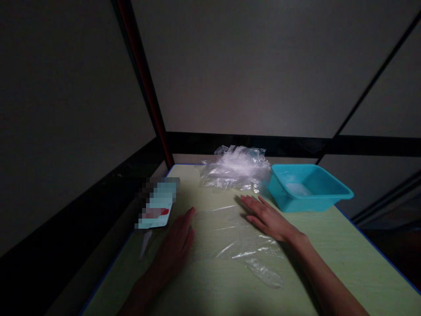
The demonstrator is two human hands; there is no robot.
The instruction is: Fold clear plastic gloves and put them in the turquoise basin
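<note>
L hand [177,239] open, at L side of clear bag [226,232]; R hand [268,219] open, at its R side. Tub [312,204] nr table's [342,263] far R corner.

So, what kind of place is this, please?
Probably a small work corner in a home or shop, though I cannot tell which. Dark-banded walls meet behind a light green table, which holds a pile of clear plastic bags and a blue plastic basin.
</note>
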